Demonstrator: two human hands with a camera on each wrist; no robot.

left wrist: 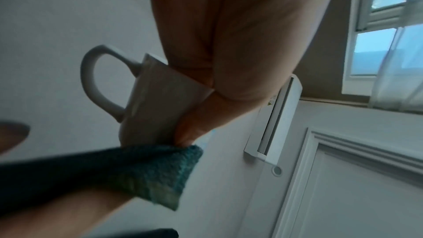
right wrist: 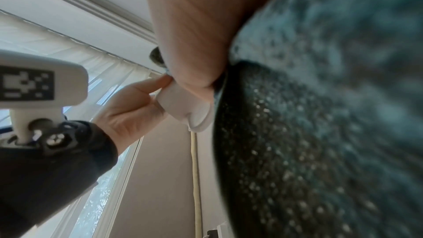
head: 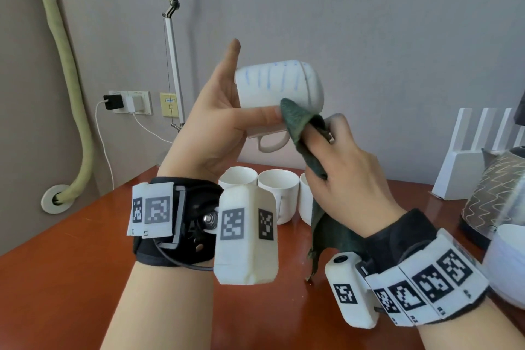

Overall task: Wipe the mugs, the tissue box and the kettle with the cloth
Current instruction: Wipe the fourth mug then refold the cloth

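Grey walls back a red-brown wooden table (head: 85,278) in the head view, where three white mugs (head: 278,196) wait in a row beside a patterned kettle (head: 494,199) at the right edge. The left hand (head: 216,122) holds a fourth white mug (head: 272,85) up off the table, tipped on its side with the handle hanging down, thumb raised and a finger laid across the wall; held so, its side is offered to the other hand. Blue marks streak its upper side. The right hand (head: 349,179) has a dark green cloth (head: 301,128) wrapped over a fingertip and pressed to the mug wall, the loose tail hanging toward the table, probably so that the covered finger can rub a small patch hard.

From the left wrist, the palm and fingers clamp the mug (left wrist: 155,100) by its body, leaving the handle free, while the teal-looking cloth (left wrist: 137,173) meets the mug near its base.

From the right wrist, blurred cloth (right wrist: 320,115) fills most of the picture; the right hand appears to grip it, though its fingers are largely hidden. Beyond, the left hand (right wrist: 130,111) pinches the white mug (right wrist: 183,104).

No tissue box can be made out with certainty.
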